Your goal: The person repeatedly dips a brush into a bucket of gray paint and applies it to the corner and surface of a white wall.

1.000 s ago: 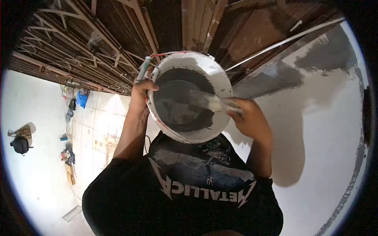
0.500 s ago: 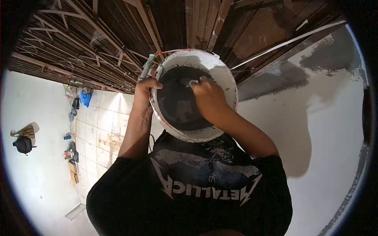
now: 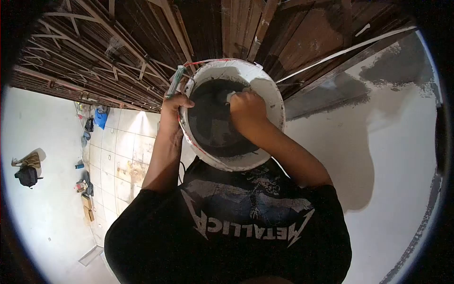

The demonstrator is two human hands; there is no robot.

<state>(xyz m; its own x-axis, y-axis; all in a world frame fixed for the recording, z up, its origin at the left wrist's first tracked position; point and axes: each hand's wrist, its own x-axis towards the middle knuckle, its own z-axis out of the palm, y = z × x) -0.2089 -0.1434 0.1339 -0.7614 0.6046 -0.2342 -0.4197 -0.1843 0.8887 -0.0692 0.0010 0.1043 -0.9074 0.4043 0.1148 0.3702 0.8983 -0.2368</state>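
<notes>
A white bucket (image 3: 279, 102) of dark grey paint-like mix (image 3: 208, 125) is in front of my chest. My left hand (image 3: 174, 109) is closed on its left rim, the thumb hooked over the inside edge. Beside that hand a pale green handle (image 3: 177, 79) sticks up at the rim; what it belongs to is hidden. Inside the bucket, my right hand (image 3: 248, 109) is closed in a fist above the mix. A pale end of a stirring tool (image 3: 230, 96) shows at its fingers, and the rest is hidden by the hand and the mix.
Brown metal lattice and panels (image 3: 113, 42) stand close beyond the bucket. To the right is a white wall (image 3: 402, 151) with grey patches (image 3: 392, 66). At left lies a tiled floor (image 3: 125, 142) with a blue bag (image 3: 100, 118) and boxes; a black bag (image 3: 27, 175) hangs on the wall.
My right hand has shifted slightly and turned in the bucket, its knuckles now more on top. The left hand keeps its hold on the rim.
</notes>
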